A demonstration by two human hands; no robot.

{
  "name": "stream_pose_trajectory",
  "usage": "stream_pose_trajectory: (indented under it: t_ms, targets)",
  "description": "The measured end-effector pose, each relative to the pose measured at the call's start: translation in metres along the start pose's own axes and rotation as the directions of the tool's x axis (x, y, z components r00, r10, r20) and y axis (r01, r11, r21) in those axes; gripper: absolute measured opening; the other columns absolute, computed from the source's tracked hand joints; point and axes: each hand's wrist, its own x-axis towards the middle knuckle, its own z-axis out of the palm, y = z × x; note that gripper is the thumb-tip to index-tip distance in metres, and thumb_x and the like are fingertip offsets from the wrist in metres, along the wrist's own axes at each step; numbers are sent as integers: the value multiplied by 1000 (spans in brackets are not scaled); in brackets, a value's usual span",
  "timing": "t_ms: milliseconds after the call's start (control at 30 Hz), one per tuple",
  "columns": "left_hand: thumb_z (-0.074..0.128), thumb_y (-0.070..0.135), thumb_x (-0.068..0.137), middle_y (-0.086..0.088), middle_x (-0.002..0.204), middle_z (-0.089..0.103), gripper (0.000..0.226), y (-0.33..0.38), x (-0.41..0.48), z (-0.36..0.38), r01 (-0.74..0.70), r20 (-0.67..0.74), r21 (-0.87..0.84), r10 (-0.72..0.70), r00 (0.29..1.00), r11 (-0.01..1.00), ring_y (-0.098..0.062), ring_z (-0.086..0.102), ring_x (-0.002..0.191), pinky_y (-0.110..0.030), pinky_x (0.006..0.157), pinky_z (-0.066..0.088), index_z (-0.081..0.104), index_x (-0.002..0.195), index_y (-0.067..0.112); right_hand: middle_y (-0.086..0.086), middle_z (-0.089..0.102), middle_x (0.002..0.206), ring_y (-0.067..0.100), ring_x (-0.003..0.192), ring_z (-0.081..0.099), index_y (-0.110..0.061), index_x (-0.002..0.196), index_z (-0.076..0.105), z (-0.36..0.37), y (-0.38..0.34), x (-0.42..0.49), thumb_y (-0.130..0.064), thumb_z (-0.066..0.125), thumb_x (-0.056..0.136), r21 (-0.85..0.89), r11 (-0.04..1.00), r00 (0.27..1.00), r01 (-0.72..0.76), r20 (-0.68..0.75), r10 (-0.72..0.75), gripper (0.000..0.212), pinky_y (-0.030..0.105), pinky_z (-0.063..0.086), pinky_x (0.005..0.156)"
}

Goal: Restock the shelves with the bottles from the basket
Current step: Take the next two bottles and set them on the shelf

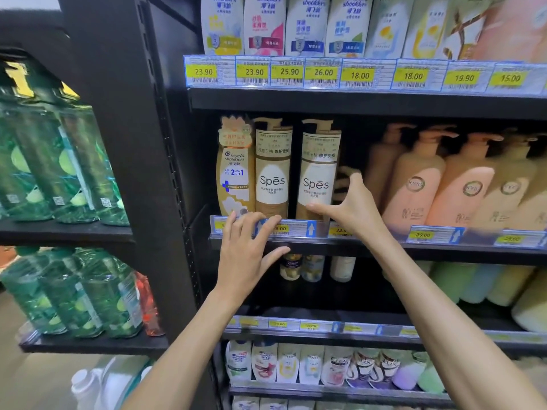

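Two gold and white Spes pump bottles stand on the middle shelf [370, 247]. My right hand [352, 202] is spread, with its thumb on the foot of the right Spes bottle [318, 173] and its fingers reaching past that bottle's right side. The left Spes bottle [272, 170] stands beside a golden Head & Shoulders bottle [235, 170]. My left hand [248, 250] rests with fingers apart on the shelf's price strip below those two, holding nothing. No basket is in view.
Peach pump bottles [414, 184] fill the shelf to the right. White shampoo bottles [266, 25] line the shelf above, small bottles [325, 368] the lower ones. Green bottles [59, 161] crowd the left rack. A dark gap lies behind my right hand.
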Motion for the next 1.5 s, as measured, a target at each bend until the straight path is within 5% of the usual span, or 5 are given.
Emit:
stream_pose_trajectory:
  t_ms: [233, 433, 500, 633, 1500]
  targets:
    - [66, 56, 93, -5, 125, 53, 59, 0, 0, 0, 1, 5, -3, -1, 1000, 1000, -25, 53, 119, -47, 126, 18, 53, 139, 21, -15, 59, 104, -6, 86, 54, -28, 111, 48, -1, 4, 5, -50, 90, 62, -10, 1000, 999, 9, 52, -8, 69, 7, 39, 60]
    - [69, 55, 91, -6, 125, 53, 60, 0, 0, 0, 1, -5, 9, -1, 1000, 1000, -25, 51, 119, -49, 125, 20, 55, 139, 21, -13, 60, 113, 4, 103, 56, -16, 123, 59, 0, 6, 10, -51, 88, 65, -20, 1000, 996, 21, 83, -20, 74, 9, 39, 71]
    - [70, 54, 90, -5, 125, 53, 61, 0, 0, -1, 12, -2, 5, -12, 1000, 1000, -25, 51, 120, -48, 125, 20, 56, 139, 20, -8, 64, 124, 8, 113, 58, -13, 128, 60, 2, 7, 12, -50, 87, 66, -7, 1000, 995, 20, 100, -19, 77, 21, 49, 87]
    - [71, 54, 89, -5, 124, 54, 61, 1, 1, -1, 23, 1, -3, -23, 1000, 1000, -24, 51, 119, -48, 125, 21, 59, 137, 19, 1, 62, 136, 14, 125, 56, -12, 137, 56, 4, 5, 13, -52, 86, 67, -9, 1000, 994, 26, 108, -25, 86, 37, 46, 106]
    - [73, 52, 88, -6, 123, 57, 60, 4, 2, -5, 47, 8, -53, -46, 999, 997, -26, 55, 118, -49, 123, 22, 60, 136, 19, -1, 60, 138, 16, 126, 56, -17, 141, 53, 3, -1, 1, -64, 78, 65, -36, 999, 994, -24, 103, 27, 93, 43, 47, 104]
